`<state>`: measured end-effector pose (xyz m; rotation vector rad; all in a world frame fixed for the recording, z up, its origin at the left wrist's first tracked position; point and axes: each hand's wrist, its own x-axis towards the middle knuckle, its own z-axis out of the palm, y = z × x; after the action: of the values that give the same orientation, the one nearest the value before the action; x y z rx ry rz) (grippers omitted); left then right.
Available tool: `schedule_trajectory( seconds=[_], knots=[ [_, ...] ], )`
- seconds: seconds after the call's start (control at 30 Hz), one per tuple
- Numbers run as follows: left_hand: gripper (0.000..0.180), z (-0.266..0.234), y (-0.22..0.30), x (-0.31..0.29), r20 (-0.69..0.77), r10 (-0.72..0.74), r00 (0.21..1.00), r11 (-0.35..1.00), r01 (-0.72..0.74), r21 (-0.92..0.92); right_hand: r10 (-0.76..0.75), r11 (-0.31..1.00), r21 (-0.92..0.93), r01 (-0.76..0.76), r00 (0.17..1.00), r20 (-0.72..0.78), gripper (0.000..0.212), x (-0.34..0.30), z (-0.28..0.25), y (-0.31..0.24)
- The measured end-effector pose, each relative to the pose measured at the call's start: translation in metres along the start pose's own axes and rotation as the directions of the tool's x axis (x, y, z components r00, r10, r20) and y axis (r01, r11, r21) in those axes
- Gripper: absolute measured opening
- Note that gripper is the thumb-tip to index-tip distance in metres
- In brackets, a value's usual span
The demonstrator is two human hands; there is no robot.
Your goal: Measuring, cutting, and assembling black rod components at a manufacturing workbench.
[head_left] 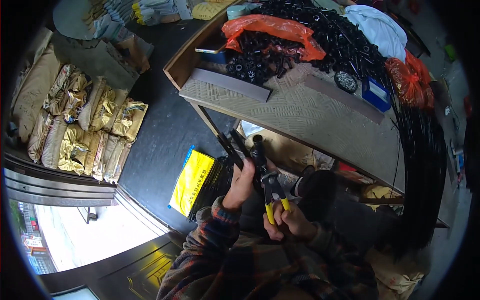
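- Pliers (273,189), at the lower centre of the frame, are gripped in the right hand (294,223), its fingers curled round the yellow handles, perhaps for leverage.
- Their long axis runs nearly up the frame, leaning slightly left; the handles spread toward the lower edge and the head points up toward the tube (258,149), whether touching I cannot tell.
- Tube: near upright in the frame, round mouth toward the top; the left hand (241,184) appears wrapped about it and the dark strips (239,143), likely to steady them.
- Strips slant to the upper left.
- Yellow pack (194,181) lies left of the hands.
- Bench (320,112), beyond, carries heaped black fittings (345,40) and a red bag (272,26), probably for easy reach.
- Sacks (55,141) are stacked at the frame's left, probably to save floor.
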<state>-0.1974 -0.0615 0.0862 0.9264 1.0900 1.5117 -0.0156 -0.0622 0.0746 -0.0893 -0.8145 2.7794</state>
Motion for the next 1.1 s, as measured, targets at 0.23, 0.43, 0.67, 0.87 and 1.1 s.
schedule_trajectory(
  seconds=[0.23,0.43,0.67,0.87,1.1],
  knots=[
    [0.080,0.004,0.011,-0.012,-0.068,-0.033,0.997,0.999,0.032,-0.017,-0.184,0.757,-0.654,0.003,0.961,-0.208,0.018,-0.007,0.004,-0.057],
    [0.067,0.009,0.011,-0.009,-0.040,0.032,0.999,0.997,-0.035,-0.075,0.027,0.415,-0.880,-0.232,0.970,-0.243,0.037,-0.009,0.022,-0.116],
    [0.066,0.018,0.013,-0.013,-0.048,0.060,0.997,0.998,-0.060,-0.012,-0.023,0.235,-0.946,-0.225,0.971,-0.237,0.054,-0.011,0.022,-0.123],
    [0.076,0.016,0.013,-0.017,-0.076,0.044,0.996,0.990,-0.033,0.138,-0.104,0.013,-0.982,-0.189,0.976,-0.190,0.063,-0.013,0.004,-0.093],
    [0.073,0.021,-0.013,-0.005,-0.413,0.029,0.910,0.991,-0.082,-0.110,-0.424,-0.178,-0.975,-0.134,0.904,-0.047,0.053,-0.013,-0.007,-0.089]
  ],
)
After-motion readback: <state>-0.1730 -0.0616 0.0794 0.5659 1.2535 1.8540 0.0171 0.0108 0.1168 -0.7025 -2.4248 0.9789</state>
